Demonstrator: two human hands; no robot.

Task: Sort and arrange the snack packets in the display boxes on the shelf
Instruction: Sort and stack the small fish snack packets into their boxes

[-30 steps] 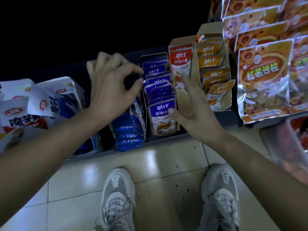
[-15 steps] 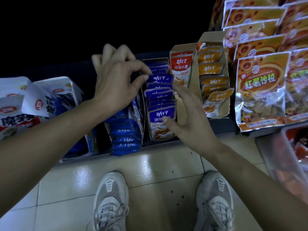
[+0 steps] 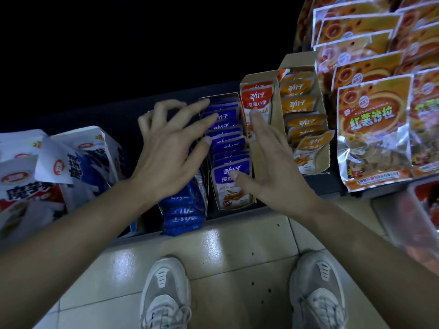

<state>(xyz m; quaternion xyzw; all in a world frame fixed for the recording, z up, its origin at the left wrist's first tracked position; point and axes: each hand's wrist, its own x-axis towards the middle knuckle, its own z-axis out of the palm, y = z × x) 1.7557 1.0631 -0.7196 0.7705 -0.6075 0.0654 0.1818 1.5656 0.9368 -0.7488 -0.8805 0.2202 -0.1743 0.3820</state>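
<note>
A row of purple snack packets [image 3: 230,148] stands upright in a cardboard display box [image 3: 252,200] on the low shelf. My left hand [image 3: 171,148] is spread over the row's left side, its fingertips touching the packet tops. My right hand [image 3: 268,157] lies flat along the right wall of that box, thumb on the front purple packet, fingertips reaching a red packet [image 3: 256,100] in the neighbouring box. An orange-packet box [image 3: 306,119] stands further right.
Dark blue packets [image 3: 183,210] lie stacked left of the purple box. White and blue bags [image 3: 71,162] fill the shelf's left part. Large orange bags [image 3: 375,129] hang at the right. My two shoes [image 3: 166,293] stand on the tiled floor below the shelf edge.
My left hand has let go of its pinch and spread its fingers over the purple packets. My right hand slid further back along the box wall.
</note>
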